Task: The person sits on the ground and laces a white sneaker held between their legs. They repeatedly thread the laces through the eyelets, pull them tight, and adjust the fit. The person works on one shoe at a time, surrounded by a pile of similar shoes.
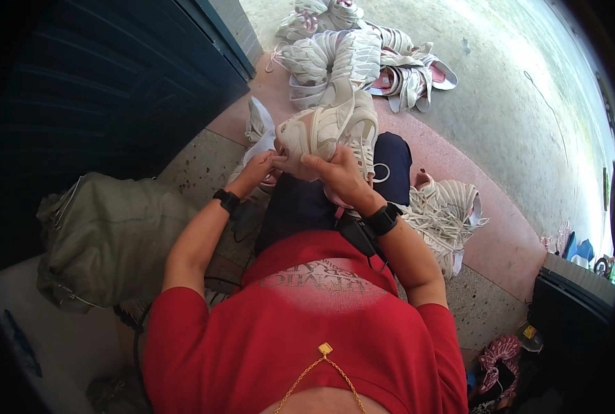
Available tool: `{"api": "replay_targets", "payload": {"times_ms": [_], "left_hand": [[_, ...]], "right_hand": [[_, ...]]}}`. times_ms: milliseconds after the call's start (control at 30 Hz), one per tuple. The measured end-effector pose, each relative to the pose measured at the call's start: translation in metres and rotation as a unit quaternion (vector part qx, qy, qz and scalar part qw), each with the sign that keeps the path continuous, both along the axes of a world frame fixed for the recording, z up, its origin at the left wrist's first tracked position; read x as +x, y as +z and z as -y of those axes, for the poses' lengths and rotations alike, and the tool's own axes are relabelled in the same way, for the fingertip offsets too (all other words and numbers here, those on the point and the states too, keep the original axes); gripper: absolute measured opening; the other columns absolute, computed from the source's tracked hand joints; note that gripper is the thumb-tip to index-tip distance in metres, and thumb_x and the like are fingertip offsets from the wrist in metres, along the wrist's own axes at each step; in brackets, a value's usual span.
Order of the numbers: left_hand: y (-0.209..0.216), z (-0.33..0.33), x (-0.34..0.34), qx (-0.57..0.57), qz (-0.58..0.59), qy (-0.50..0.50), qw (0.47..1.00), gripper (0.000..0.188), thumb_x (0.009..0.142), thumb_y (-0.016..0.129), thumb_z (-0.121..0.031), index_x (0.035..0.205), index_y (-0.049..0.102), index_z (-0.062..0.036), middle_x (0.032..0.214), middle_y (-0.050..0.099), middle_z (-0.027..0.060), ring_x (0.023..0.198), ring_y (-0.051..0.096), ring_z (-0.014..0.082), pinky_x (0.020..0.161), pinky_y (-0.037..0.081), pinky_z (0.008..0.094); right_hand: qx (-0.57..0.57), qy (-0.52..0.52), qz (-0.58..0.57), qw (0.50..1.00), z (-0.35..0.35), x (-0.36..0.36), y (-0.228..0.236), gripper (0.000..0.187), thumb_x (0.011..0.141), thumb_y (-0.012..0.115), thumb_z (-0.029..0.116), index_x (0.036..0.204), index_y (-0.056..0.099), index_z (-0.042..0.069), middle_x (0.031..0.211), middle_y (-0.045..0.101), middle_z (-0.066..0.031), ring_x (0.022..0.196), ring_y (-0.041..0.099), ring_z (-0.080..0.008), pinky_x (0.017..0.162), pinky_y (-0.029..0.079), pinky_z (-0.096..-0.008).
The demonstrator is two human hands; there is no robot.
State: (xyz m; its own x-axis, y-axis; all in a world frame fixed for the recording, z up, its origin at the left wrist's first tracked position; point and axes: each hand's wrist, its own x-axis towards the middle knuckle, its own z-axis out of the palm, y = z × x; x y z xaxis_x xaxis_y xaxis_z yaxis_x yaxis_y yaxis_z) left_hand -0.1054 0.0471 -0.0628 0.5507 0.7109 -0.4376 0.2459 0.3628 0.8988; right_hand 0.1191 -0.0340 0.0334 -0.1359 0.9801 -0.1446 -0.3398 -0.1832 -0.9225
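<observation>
Over my lap I hold a cream and beige shoe upper [312,130] with brownish-pink patches. My right hand [343,178] is closed on its near edge, thumb lying on top. At its left corner the fingers of my left hand [255,172] are pinched together on the edge; their tips are partly hidden. Just right of it, another pale shoe upper with white laces [364,134] lies against my dark-trousered knee [393,165]. A loop of lace hangs beside my right wrist. White shoe pieces [255,141] sit behind my left hand.
Ahead on the floor lie stacked rows of white laced uppers [335,58] and some pink-lined ones [414,79]. A further pile [449,221] is by my right side. An olive sack [114,238] stands at left, near a dark door [114,90]. A striped pink bundle [499,362] lies lower right.
</observation>
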Motion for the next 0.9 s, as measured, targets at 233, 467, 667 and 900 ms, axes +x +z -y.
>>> {"api": "replay_targets", "payload": {"times_ms": [233, 467, 667, 900], "left_hand": [[0.084, 0.030, 0.018, 0.166, -0.084, -0.107, 0.977, 0.051, 0.086, 0.065, -0.019, 0.129, 0.044, -0.0027, 0.088, 0.064, 0.0041, 0.085, 0.064, 0.0160, 0.075, 0.050, 0.0301], [0.069, 0.067, 0.081, 0.256, -0.032, -0.208, 0.944, 0.037, 0.083, 0.067, -0.009, 0.117, 0.054, -0.0002, 0.096, 0.064, 0.0074, 0.091, 0.059, 0.0114, 0.080, 0.047, 0.0265], [0.076, 0.066, 0.075, 0.246, -0.035, -0.095, 0.964, 0.042, 0.081, 0.070, -0.020, 0.116, 0.056, -0.0021, 0.098, 0.066, 0.0179, 0.091, 0.066, 0.0277, 0.079, 0.049, 0.0333], [0.081, 0.068, 0.087, 0.320, -0.080, -0.105, 0.938, 0.046, 0.081, 0.071, -0.022, 0.120, 0.054, -0.0031, 0.100, 0.066, 0.0179, 0.093, 0.066, 0.0279, 0.078, 0.050, 0.0335]], "right_hand": [[-0.063, -0.021, -0.076, 0.995, 0.068, 0.059, -0.024, 0.032, 0.087, 0.066, 0.015, 0.112, 0.057, -0.002, 0.100, 0.064, -0.0086, 0.077, 0.062, -0.0120, 0.065, 0.050, -0.0228], [-0.046, -0.109, 0.083, 0.990, 0.091, 0.076, 0.001, 0.032, 0.089, 0.063, 0.020, 0.112, 0.059, -0.002, 0.090, 0.066, -0.0054, 0.062, 0.056, -0.0062, 0.054, 0.045, -0.0201], [0.095, -0.757, 0.015, 0.646, 0.203, 0.223, 0.067, 0.024, 0.096, 0.047, 0.014, 0.115, 0.056, 0.001, 0.101, 0.062, -0.0074, 0.048, 0.031, -0.0011, 0.043, 0.031, -0.0168], [-0.239, -0.380, -0.204, 0.870, 0.173, 0.109, 0.005, 0.022, 0.092, 0.055, 0.016, 0.110, 0.053, 0.004, 0.106, 0.060, -0.0079, 0.048, 0.033, -0.0033, 0.048, 0.038, -0.0220]]}}
